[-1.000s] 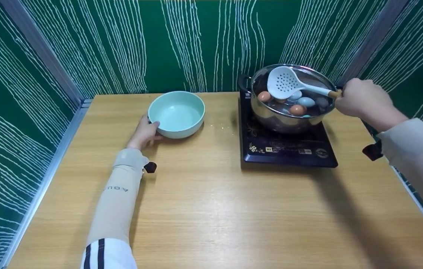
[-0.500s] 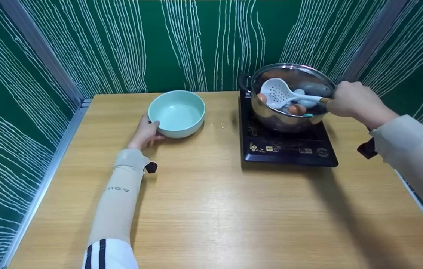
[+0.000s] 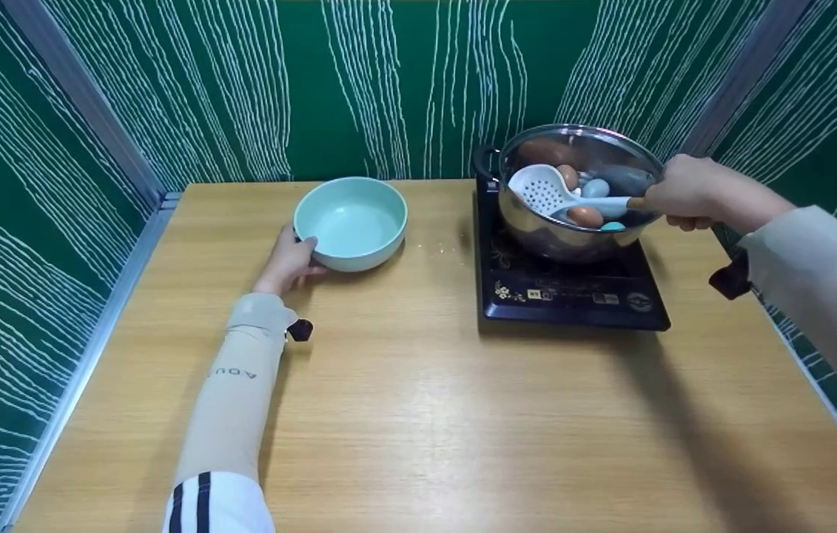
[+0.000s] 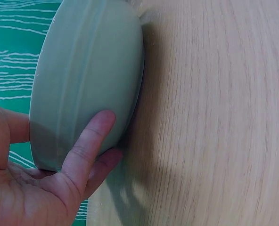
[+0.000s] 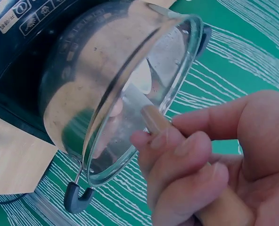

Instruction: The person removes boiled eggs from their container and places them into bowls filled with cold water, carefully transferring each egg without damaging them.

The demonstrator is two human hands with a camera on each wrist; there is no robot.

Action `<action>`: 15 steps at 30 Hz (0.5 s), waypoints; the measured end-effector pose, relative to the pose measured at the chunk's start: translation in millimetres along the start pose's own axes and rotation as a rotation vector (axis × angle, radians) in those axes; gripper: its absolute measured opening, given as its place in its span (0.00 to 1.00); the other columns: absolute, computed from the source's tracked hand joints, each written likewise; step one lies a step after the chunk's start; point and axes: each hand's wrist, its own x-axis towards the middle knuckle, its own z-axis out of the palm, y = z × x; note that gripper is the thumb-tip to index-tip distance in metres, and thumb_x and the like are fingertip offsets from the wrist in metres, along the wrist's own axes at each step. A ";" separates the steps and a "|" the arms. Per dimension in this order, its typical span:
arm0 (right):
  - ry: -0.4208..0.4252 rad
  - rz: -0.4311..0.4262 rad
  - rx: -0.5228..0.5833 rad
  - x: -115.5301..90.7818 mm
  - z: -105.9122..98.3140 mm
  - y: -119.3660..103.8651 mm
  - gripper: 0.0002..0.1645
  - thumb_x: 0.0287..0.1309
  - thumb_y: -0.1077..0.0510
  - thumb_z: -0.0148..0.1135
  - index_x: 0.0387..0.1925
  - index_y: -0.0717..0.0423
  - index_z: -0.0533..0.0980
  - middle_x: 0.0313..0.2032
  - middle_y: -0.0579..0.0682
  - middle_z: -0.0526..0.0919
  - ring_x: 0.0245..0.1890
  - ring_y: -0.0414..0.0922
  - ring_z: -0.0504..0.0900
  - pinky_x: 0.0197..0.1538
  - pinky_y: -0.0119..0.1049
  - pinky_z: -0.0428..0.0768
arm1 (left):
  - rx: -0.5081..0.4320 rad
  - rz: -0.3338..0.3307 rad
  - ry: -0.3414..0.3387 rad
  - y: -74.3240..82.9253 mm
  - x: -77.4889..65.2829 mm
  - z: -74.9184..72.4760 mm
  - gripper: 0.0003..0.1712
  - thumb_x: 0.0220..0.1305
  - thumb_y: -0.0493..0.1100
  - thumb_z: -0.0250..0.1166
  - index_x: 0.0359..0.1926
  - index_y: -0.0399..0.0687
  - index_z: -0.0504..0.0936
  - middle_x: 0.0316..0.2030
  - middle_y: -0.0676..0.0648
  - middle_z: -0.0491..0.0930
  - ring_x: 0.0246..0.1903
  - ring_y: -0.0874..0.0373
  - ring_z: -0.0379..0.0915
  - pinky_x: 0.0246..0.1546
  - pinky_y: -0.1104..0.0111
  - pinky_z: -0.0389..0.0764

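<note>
My left hand holds a mint-green bowl by its near left rim. The thumb lies over the rim, while the other fingers press the outer wall in the left wrist view. With its fingers curled round the wooden handle, my right hand grips a white slotted spoon. The spoon's perforated head is tilted inside the steel pot, near its left wall. Around the spoon lie brown eggs and bluish eggs; how deep the head sits I cannot tell.
Under the pot is a black induction cooker on the wooden table. The pot has black side handles. Small wet drops dot the table between bowl and cooker. Green walls with white lines enclose the back and sides.
The slotted spoon has gone down and left into the pot, its head tilting among the eggs. My right hand moved slightly left with it. My left hand and the bowl have barely moved.
</note>
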 end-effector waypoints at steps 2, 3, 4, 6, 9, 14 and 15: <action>-0.038 0.001 0.041 0.7 -3.9 2.6 0.21 0.78 0.50 0.53 0.35 0.64 0.78 0.20 0.46 0.75 0.19 0.43 0.73 0.24 0.34 0.73 | 0.000 0.003 0.002 0.1 0.1 0.2 0.39 0.88 0.39 0.45 0.89 0.49 0.39 0.87 0.37 0.47 0.69 0.38 0.73 0.60 0.57 0.91; -0.053 0.003 0.055 1.1 -5.4 3.7 0.19 0.77 0.52 0.54 0.38 0.65 0.78 0.21 0.46 0.76 0.20 0.43 0.73 0.24 0.33 0.73 | 0.000 0.006 0.004 0.0 0.0 0.4 0.39 0.88 0.39 0.45 0.89 0.48 0.39 0.87 0.36 0.47 0.69 0.38 0.73 0.60 0.57 0.91; -0.070 0.004 0.069 1.5 -6.5 5.2 0.18 0.76 0.53 0.54 0.41 0.67 0.78 0.22 0.46 0.76 0.20 0.43 0.73 0.24 0.33 0.72 | -0.002 0.012 0.004 -0.1 -0.1 0.6 0.39 0.88 0.38 0.45 0.89 0.47 0.39 0.86 0.36 0.47 0.69 0.37 0.73 0.60 0.56 0.91; -0.105 0.004 0.095 2.4 -8.2 9.0 0.16 0.74 0.56 0.54 0.46 0.69 0.77 0.24 0.46 0.75 0.22 0.43 0.73 0.25 0.33 0.72 | -0.002 0.025 0.006 -0.4 -0.6 1.1 0.39 0.87 0.37 0.44 0.89 0.45 0.39 0.86 0.34 0.47 0.69 0.36 0.73 0.59 0.55 0.91; -0.143 0.005 0.132 3.9 -9.4 15.7 0.16 0.75 0.55 0.55 0.47 0.66 0.78 0.25 0.45 0.75 0.22 0.42 0.72 0.26 0.32 0.71 | 0.010 0.034 0.001 -0.5 -1.4 1.9 0.38 0.87 0.37 0.43 0.88 0.44 0.39 0.86 0.34 0.46 0.69 0.36 0.72 0.60 0.54 0.91; -0.192 0.007 0.206 2.6 -13.1 26.7 0.14 0.77 0.53 0.55 0.43 0.58 0.81 0.26 0.44 0.75 0.25 0.43 0.72 0.30 0.34 0.71 | 0.025 0.027 0.000 0.9 -1.1 2.3 0.38 0.88 0.38 0.44 0.88 0.45 0.39 0.86 0.35 0.47 0.68 0.37 0.72 0.62 0.54 0.90; -0.201 0.009 0.220 2.1 -13.8 28.2 0.13 0.78 0.53 0.55 0.43 0.57 0.81 0.26 0.44 0.75 0.25 0.43 0.72 0.30 0.34 0.71 | 0.025 0.027 0.002 1.4 -1.0 2.4 0.38 0.88 0.38 0.44 0.89 0.46 0.39 0.86 0.35 0.47 0.68 0.38 0.72 0.62 0.54 0.90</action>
